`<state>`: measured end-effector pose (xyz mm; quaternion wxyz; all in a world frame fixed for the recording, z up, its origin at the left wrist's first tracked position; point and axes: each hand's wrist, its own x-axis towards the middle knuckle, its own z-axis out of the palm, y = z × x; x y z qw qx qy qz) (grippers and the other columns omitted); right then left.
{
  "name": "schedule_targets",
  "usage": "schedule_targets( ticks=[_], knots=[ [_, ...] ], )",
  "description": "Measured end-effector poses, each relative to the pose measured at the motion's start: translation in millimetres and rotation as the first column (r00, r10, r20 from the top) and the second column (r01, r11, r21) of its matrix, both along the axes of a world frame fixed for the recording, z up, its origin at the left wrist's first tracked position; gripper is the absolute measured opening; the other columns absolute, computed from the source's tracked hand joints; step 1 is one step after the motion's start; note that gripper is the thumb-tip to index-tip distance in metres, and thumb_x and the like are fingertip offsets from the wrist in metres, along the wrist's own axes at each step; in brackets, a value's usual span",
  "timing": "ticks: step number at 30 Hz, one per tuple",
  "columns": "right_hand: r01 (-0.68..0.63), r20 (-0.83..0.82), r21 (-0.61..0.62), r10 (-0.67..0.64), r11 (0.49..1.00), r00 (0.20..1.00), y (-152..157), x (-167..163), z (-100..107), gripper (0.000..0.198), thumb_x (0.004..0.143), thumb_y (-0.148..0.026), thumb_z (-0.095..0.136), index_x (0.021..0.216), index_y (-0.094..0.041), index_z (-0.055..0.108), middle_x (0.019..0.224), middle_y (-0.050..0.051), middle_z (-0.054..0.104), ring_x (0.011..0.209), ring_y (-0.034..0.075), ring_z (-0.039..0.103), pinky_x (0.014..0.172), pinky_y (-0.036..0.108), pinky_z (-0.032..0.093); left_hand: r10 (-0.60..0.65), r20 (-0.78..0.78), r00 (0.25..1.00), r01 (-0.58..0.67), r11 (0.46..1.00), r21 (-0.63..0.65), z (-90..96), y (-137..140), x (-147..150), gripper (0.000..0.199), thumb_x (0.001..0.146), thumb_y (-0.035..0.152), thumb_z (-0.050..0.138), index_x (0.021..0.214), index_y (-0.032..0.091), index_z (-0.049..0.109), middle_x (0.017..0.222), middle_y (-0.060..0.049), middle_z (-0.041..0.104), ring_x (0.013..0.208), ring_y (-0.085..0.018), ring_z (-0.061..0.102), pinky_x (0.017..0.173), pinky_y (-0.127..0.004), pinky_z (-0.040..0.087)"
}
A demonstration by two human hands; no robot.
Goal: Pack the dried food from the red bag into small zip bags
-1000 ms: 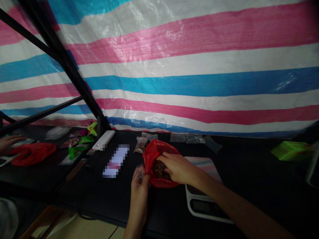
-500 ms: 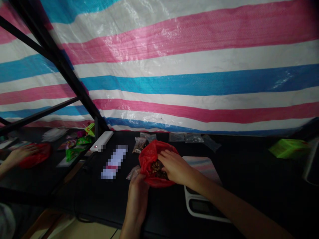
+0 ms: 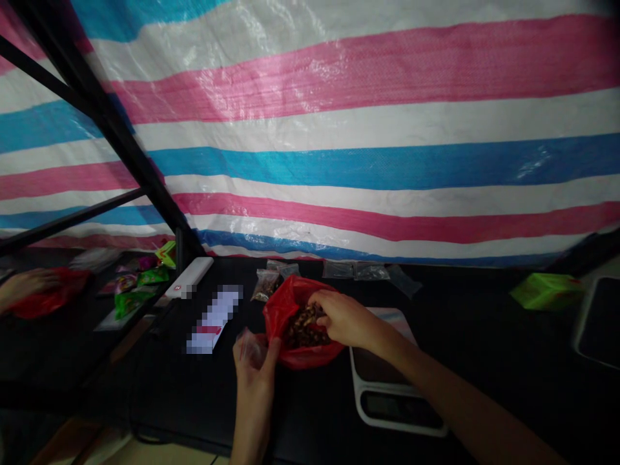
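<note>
A red plastic bag [image 3: 310, 358] stands with its mouth open, and small brown pieces [image 3: 306, 328] lie inside. My left hand [image 3: 256, 374] is at the bag's left side, its thumb near the rim. It holds a small clear zip bag [image 3: 252, 351] between thumb and fingers. My right hand [image 3: 349, 320] reaches over the right rim with curled fingers down at the brown pieces; whatever is between its fingertips is hidden. Under my right forearm sits a white kitchen scale [image 3: 358, 394], partly covered.
Behind the red bag lie a filled clear bag [image 3: 265, 284] and several flat clear bags [image 3: 371, 271]. A pixelated paper strip [image 3: 216, 320] and a white power strip [image 3: 198, 274] are left. At far left, a co-worker's hand [image 3: 29, 287] touches another red bag [image 3: 58, 294]. A green box [image 3: 547, 290] sits right.
My left hand has turned and closed on the small clear bag that lay beside the red one. My right hand has shifted slightly, baring more brown pieces. The view has moved slightly.
</note>
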<state>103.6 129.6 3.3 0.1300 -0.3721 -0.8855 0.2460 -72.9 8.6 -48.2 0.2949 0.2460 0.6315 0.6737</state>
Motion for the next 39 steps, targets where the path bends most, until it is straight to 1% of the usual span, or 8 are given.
schedule_targets(
  ticks=[4, 7, 11, 16, 21, 28, 33, 39],
  knots=[
    [0.003, -0.019, -0.016, -0.003, 1.000, 1.000, 5, 14, 13, 0.027, 0.081, -0.011, 0.069, 0.104, -0.023, 0.060, 0.109, 0.004, 0.071, 0.093, 0.020, 0.067, 0.076, 0.028, 0.044, 0.029, -0.346, 0.938, -0.027, 1.000, 0.011, 5.2, -14, -18, 0.051, 0.082, 0.051, 0.076, 0.116, 0.021, 0.053, 0.109, -0.005, 0.061, 0.102, -0.023, 0.064, 0.096, -0.041, 0.053],
    [-0.002, -0.087, -0.073, -0.004, 0.997, 0.996, 10, 24, 26, 0.027, 0.084, -0.013, 0.069, 0.106, -0.024, 0.059, 0.104, 0.002, 0.071, 0.091, 0.019, 0.066, 0.076, 0.028, 0.044, -0.123, -0.507, 0.853, 0.139, 0.990, -0.006, 16.8, -15, -22, 0.040, 0.092, 0.045, 0.065, 0.123, 0.021, 0.057, 0.118, -0.010, 0.065, 0.109, -0.026, 0.066, 0.098, -0.043, 0.054],
    [-0.077, -0.238, -0.201, 0.027, 0.977, 0.971, 14, 33, 44, 0.025, 0.091, -0.016, 0.066, 0.113, -0.023, 0.057, 0.102, 0.001, 0.073, 0.090, 0.018, 0.068, 0.080, 0.030, 0.048, -0.300, -0.699, 0.649, 0.321, 0.941, -0.105, 30.5, 1, -17, 0.040, 0.095, 0.025, 0.055, 0.134, 0.024, 0.058, 0.128, -0.010, 0.067, 0.118, -0.029, 0.065, 0.102, -0.047, 0.053],
    [-0.202, -0.369, -0.236, 0.105, 0.951, 0.923, 9, 35, 58, 0.028, 0.091, -0.019, 0.069, 0.116, -0.024, 0.058, 0.108, 0.001, 0.074, 0.100, 0.018, 0.069, 0.089, 0.032, 0.051, -0.365, -0.767, 0.528, 0.331, 0.920, -0.210, 33.2, 33, -2, 0.042, 0.092, 0.014, 0.053, 0.132, 0.022, 0.059, 0.128, -0.011, 0.068, 0.119, -0.029, 0.065, 0.104, -0.049, 0.052],
    [-0.204, -0.329, -0.255, 0.114, 0.945, 0.938, 5, 32, 52, 0.028, 0.087, -0.015, 0.071, 0.111, -0.024, 0.061, 0.100, -0.001, 0.073, 0.094, 0.018, 0.070, 0.083, 0.030, 0.050, -0.413, -0.804, 0.428, 0.368, 0.892, -0.262, 28.9, 48, 15, 0.039, 0.090, 0.019, 0.060, 0.129, 0.020, 0.058, 0.124, -0.012, 0.069, 0.117, -0.031, 0.065, 0.102, -0.050, 0.051],
    [-0.068, -0.180, -0.136, 0.043, 0.988, 0.983, 8, 31, 43, 0.023, 0.086, -0.019, 0.071, 0.107, -0.025, 0.063, 0.096, -0.001, 0.070, 0.088, 0.019, 0.066, 0.078, 0.029, 0.049, -0.511, -0.732, 0.451, 0.408, 0.847, -0.340, 33.6, 51, 24, 0.031, 0.091, 0.024, 0.061, 0.122, 0.024, 0.056, 0.117, -0.009, 0.070, 0.108, -0.029, 0.069, 0.092, -0.042, 0.051],
    [-0.024, -0.093, 0.055, 0.029, 0.998, 0.995, 6, 23, 38, 0.025, 0.090, -0.019, 0.068, 0.114, -0.025, 0.064, 0.109, 0.003, 0.065, 0.097, 0.020, 0.066, 0.084, 0.031, 0.049, -0.599, -0.649, 0.469, 0.458, 0.793, -0.401, 38.1, 67, 18, 0.017, 0.093, 0.025, 0.060, 0.109, 0.024, 0.057, 0.102, -0.005, 0.072, 0.093, -0.027, 0.070, 0.077, -0.035, 0.049],
    [-0.128, -0.105, 0.193, 0.151, 0.973, 0.983, -1, 10, 39, 0.046, 0.092, -0.003, 0.055, 0.131, -0.027, 0.060, 0.124, 0.007, 0.058, 0.114, 0.021, 0.059, 0.100, 0.034, 0.047, -0.556, -0.689, 0.465, 0.586, 0.777, -0.232, 29.8, 78, 4, 0.031, 0.089, 0.020, 0.065, 0.119, 0.021, 0.062, 0.118, -0.008, 0.067, 0.114, -0.027, 0.061, 0.102, -0.043, 0.047]
  ],
)
